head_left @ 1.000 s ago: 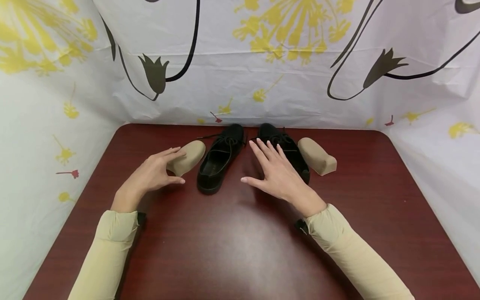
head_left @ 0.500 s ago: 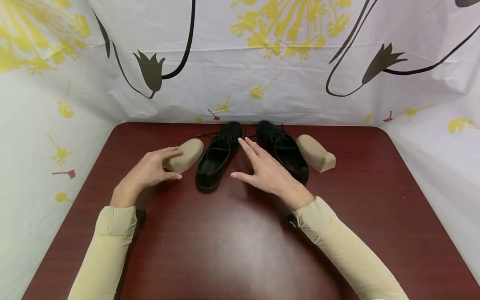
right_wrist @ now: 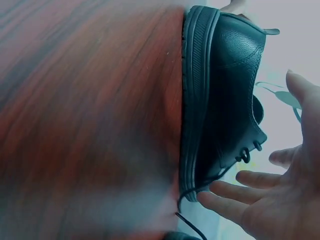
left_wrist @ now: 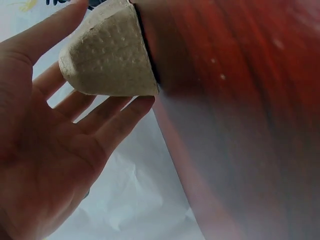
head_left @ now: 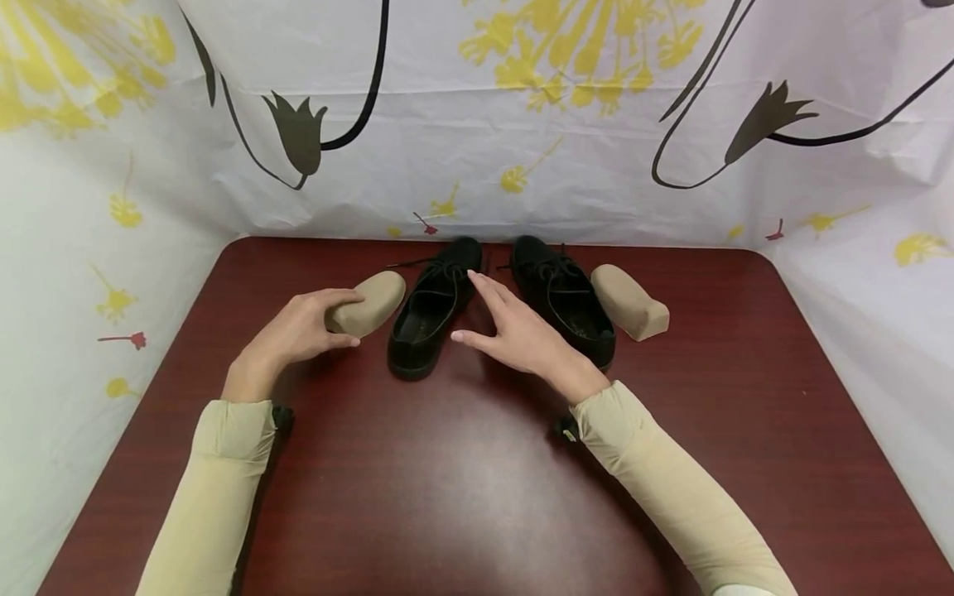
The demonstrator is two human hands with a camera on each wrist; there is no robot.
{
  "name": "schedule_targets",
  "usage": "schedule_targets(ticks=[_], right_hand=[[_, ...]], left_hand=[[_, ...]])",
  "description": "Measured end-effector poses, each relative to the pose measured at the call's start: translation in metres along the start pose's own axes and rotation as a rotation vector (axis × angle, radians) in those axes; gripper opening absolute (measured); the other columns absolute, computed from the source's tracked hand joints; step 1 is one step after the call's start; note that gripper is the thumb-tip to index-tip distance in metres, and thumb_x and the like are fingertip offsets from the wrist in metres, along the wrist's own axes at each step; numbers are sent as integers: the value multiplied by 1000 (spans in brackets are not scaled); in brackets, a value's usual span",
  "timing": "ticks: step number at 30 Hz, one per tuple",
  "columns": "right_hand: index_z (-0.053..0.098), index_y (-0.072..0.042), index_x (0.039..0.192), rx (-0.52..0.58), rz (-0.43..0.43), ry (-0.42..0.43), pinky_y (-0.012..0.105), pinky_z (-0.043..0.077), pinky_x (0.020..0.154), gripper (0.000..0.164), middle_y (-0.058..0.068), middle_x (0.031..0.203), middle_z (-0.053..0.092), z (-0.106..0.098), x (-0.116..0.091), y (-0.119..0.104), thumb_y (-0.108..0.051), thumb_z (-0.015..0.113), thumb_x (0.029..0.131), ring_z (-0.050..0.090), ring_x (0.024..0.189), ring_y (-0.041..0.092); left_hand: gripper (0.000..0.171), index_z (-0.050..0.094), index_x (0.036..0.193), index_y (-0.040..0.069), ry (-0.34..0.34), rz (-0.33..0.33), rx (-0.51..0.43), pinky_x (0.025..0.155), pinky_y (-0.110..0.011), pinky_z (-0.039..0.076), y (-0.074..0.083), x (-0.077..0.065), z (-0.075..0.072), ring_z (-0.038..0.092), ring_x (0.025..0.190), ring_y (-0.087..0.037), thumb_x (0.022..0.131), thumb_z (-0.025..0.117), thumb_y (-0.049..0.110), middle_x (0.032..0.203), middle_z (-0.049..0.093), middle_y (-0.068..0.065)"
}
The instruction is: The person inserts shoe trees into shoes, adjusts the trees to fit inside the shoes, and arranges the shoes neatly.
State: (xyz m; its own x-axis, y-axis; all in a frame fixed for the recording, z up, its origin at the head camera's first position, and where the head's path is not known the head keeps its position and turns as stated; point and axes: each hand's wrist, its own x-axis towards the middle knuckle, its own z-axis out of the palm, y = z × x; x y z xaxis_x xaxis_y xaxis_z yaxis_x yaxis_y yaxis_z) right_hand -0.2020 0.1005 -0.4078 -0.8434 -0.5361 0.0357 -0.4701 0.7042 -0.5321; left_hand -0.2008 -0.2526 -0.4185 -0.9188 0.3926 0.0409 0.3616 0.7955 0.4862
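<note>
Two black lace-up shoes, the left shoe (head_left: pixel 419 329) and right shoe (head_left: pixel 568 300), sit either side of twelve o'clock on the glossy red-brown surface (head_left: pixel 462 480), and we're looking right down into both: dark insoles line their wide mouths. Toes aim at one and eleven. Over to the tan forms! The left form (head_left: pixel 378 303) lies at eleven, just beside the left shoe, rounded end aimed at one; up close it's matte and dimpled. The right form (head_left: pixel 628 301) rests at one, alongside the right shoe, blocky end towards five. And the left hand (head_left: pixel 298 331) is spread about the left form, fingers on its ten-o'clock side, thumb towards six; whether they touch, I can't tell. The right hand (head_left: pixel 525 338) has fingers extended and thumb spread, pointing to eleven by the left shoe; contact there is impossible to call.
</note>
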Motion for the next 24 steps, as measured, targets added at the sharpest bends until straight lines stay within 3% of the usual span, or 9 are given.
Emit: schedule_targets(ticks=[11, 19, 24], right_hand=[[10, -30, 161, 53, 22, -8, 46, 33, 113, 96, 1, 164, 20, 7, 12, 3, -71, 56, 87, 26, 147, 20], [12, -28, 161, 67, 10, 12, 44, 33, 114, 93, 3, 162, 23, 10, 22, 8, -67, 59, 89, 27, 147, 19], [15, -30, 160, 72, 14, 21, 44, 34, 112, 91, 4, 161, 25, 11, 25, 9, -64, 61, 89, 31, 144, 20]], left_hand=[[66, 57, 139, 9, 1, 21, 0, 106, -52, 38, -6, 5, 4, 48, 130, -36, 79, 84, 13, 140, 53, -18], [67, 56, 141, 13, -17, -89, -76, 105, -54, 38, -5, 4, -1, 49, 128, -35, 81, 85, 19, 142, 53, -15], [65, 55, 141, 14, -27, -101, -84, 105, -55, 38, -4, 4, -2, 48, 129, -36, 82, 83, 21, 142, 53, -15]])
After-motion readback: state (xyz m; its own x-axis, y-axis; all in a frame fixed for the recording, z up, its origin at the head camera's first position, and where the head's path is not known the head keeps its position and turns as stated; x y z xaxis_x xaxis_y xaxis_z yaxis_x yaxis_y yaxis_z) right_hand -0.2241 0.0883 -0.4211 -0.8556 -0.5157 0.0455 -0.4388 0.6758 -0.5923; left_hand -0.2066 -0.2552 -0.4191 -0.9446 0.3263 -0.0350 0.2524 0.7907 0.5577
